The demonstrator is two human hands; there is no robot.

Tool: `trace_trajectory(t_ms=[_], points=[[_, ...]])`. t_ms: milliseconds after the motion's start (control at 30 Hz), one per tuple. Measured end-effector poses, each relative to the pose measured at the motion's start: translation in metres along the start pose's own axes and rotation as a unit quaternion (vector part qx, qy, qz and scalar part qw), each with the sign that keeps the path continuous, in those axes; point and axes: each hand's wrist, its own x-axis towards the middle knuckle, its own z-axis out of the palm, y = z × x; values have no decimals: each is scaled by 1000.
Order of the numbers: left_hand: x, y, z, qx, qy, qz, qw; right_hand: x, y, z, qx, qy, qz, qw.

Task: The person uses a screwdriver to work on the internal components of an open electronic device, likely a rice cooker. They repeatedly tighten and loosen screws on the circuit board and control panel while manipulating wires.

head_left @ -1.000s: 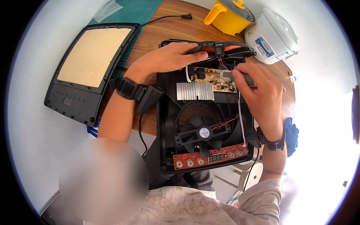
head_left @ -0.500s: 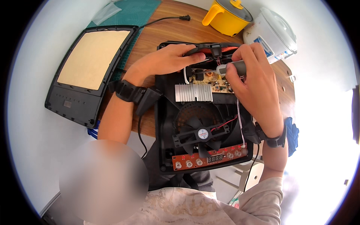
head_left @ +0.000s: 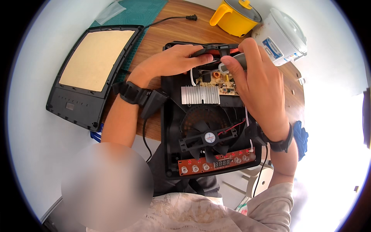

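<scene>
My left hand (head_left: 174, 60) grips a black plastic piece (head_left: 211, 51) with a red surface, raised at the top of an open black appliance housing (head_left: 170, 116). My right hand (head_left: 262, 89) is closed round a grey-handled screwdriver (head_left: 241, 60), held over the yellowish circuit board (head_left: 224, 77); its tip is hard to make out. Below the board are a finned silver heatsink (head_left: 200, 94), a black fan (head_left: 205, 137) with thin wires, and an orange control board (head_left: 189, 167) with a display along the housing's lower edge. Part of the circuit board is hidden by my right hand.
A black cover (head_left: 67, 104) with a cream sheet lies left on a green mat (head_left: 137, 13), near a power plug (head_left: 191, 17). A yellow pot (head_left: 232, 19) and white cooker (head_left: 278, 36) stand at the back right of the wooden table (head_left: 148, 42). Blue cloth (head_left: 300, 139) is at right.
My right hand and the screwdriver have moved left and upward, closer to the black raised piece. My left hand stays on that piece with little visible movement.
</scene>
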Motion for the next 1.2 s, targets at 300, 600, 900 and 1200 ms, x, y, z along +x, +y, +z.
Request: trace_trajectory(t_ms=[300, 600, 900, 1200], points=[[1, 2, -1, -3, 2, -20, 1000, 5, 1, 0, 8, -3, -30, 1000], [1, 2, -2, -6, -6, -33, 999, 11, 0, -7, 204, -72, 35, 976], [0, 2, -2, -10, -11, -21, 1000, 2, -6, -14, 176, -98, 33, 979], [2, -2, 0, -7, 20, -8, 1000, -23, 12, -25, 222, -80, 68, 969]])
